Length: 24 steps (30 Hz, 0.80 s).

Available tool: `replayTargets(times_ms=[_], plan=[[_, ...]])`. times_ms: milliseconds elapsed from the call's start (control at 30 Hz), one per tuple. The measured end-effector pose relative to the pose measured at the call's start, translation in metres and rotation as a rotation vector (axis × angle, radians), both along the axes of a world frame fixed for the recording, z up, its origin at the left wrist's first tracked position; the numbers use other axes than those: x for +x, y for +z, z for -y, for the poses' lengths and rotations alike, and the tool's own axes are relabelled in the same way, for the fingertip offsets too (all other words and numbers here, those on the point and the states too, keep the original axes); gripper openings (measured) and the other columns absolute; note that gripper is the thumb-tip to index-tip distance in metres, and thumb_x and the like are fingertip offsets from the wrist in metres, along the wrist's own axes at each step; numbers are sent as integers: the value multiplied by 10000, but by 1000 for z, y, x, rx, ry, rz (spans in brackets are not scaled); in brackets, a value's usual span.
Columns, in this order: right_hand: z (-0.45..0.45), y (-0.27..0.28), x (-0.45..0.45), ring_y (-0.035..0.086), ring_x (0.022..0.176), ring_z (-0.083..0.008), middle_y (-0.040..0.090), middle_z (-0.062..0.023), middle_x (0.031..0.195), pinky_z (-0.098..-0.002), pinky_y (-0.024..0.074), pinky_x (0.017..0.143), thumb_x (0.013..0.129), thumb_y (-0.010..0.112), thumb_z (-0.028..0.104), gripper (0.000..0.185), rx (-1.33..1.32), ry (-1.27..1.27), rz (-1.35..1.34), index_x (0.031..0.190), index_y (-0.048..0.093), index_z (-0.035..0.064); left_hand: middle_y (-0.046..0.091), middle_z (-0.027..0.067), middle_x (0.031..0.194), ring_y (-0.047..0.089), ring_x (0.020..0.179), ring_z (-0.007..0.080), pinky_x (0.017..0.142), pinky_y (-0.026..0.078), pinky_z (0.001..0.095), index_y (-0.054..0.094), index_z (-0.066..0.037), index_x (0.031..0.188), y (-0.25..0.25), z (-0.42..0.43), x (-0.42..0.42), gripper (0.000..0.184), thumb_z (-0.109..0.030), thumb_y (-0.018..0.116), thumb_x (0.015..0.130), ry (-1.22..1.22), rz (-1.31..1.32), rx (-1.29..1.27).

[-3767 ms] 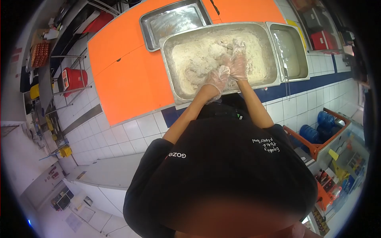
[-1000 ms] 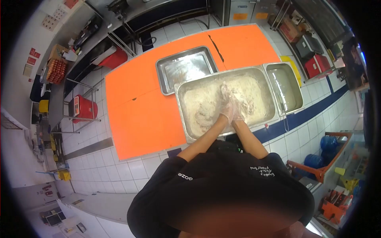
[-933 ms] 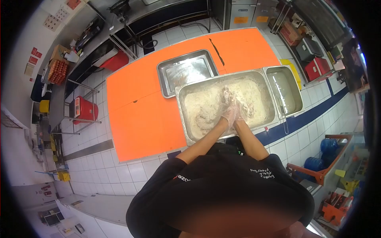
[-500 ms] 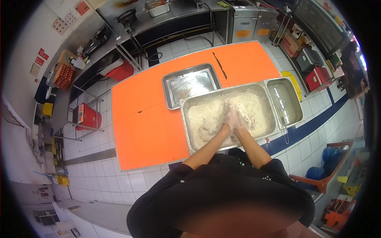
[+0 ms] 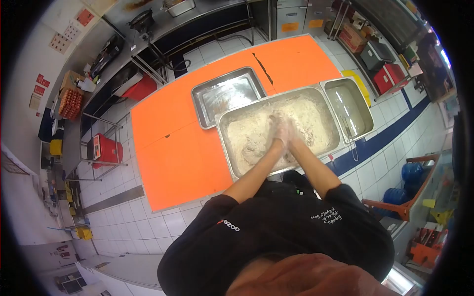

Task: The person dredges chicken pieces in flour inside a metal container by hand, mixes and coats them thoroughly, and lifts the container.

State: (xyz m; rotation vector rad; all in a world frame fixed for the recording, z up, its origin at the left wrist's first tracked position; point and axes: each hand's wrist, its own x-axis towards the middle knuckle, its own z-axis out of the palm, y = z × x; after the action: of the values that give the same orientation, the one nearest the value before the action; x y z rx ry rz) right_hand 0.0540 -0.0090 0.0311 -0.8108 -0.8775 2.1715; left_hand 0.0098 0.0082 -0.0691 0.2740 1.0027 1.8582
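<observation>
My left hand (image 5: 278,133) and my right hand (image 5: 291,130) are pressed close together over the middle of a deep steel tray. A pale flour-like powder (image 5: 308,111) fills much of this steel tray (image 5: 222,143), with rough, lumpy patches near my hands. Both hands look whitened and seem covered by thin clear gloves. Their fingers are closed in toward each other and somewhat blurred. Whatever lies between them, if anything, is hidden.
A shallow metal pan (image 5: 197,106) sits beyond the powder tray on the orange table (image 5: 173,172). At right, a smaller steel container (image 5: 350,106) holds cloudy liquid, with a wire-handled tool (image 5: 352,145) at its edge. Egg trays (image 5: 70,103) stand far left.
The camera view has shifted, so the table and trays appear farther up and left. My hands stay together over the powder, moving only slightly.
</observation>
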Motion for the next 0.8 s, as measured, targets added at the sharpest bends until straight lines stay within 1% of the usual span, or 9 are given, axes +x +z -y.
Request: replayTargets(times_ms=[33,67,167,267,333,500,633,700,800], plan=[[-11,-13,3,361,1501,-249,388,-88,1635,-368,267,1249,1110,356,234,541,-216,-92,-188,1605,317,20,453,106,1545,433,1393,245,1162,359,372,341,-47,1593,-3,-1,8,724,-569,309,1094,44,-22,-7],[-23,-31,5,385,1483,-214,399,-60,1627,-360,324,1220,1110,375,235,537,-16,105,27,1605,324,32,486,100,1497,494,1312,245,1109,420,395,350,-85,1597,18,6,14,768,-638,335,1064,89,-157,-85],[18,41,-2,431,1446,-190,435,-68,1597,-340,365,1194,1109,390,200,517,-3,28,145,1594,339,29,500,89,1508,533,1301,235,1090,451,373,383,-100,1584,60,29,-30,798,-689,353,1046,-262,282,-213],[-22,-22,-3,482,1400,-197,482,-86,1553,-325,372,1185,1108,416,200,497,185,128,-85,1571,381,21,161,30,1732,185,1567,153,1263,113,264,196,-57,1650,29,11,-29,690,-509,238,1131,-2,-126,34],[-36,-86,-4,504,1370,-191,517,-90,1510,-324,388,1166,1103,438,190,485,331,95,12,1552,411,9,163,29,1731,180,1568,153,1265,109,266,191,-58,1651,31,12,-34,687,-505,239,1132,-10,-79,45],[32,40,-2,555,1295,-167,608,-95,1395,-322,422,1119,1098,464,166,453,98,-19,327,1508,470,-27,168,23,1728,160,1574,152,1271,93,274,168,-64,1656,30,19,-43,676,-488,241,1135,-65,93,113],[-27,-42,-8,466,1414,-198,469,-108,1564,-328,382,1172,1084,499,143,481,214,21,-182,1526,438,-35,152,15,1734,149,1581,166,1277,91,316,135,-90,1667,24,21,-10,716,-523,290,1117,5,15,-18],[-34,-77,-9,440,1441,-219,433,-116,1592,-343,367,1193,1080,492,121,497,296,53,-195,1543,405,-35,166,15,1732,158,1579,170,1276,93,321,157,-86,1663,83,34,-1,722,-533,291,1113,60,-168,-21],[4,-2,4,362,1500,-251,352,-130,1646,-376,292,1249,1074,442,100,535,318,121,80,1579,325,-31,194,25,1721,185,1568,179,1271,113,328,187,-81,1654,128,46,-17,706,-522,295,1113,60,-195,-55]])
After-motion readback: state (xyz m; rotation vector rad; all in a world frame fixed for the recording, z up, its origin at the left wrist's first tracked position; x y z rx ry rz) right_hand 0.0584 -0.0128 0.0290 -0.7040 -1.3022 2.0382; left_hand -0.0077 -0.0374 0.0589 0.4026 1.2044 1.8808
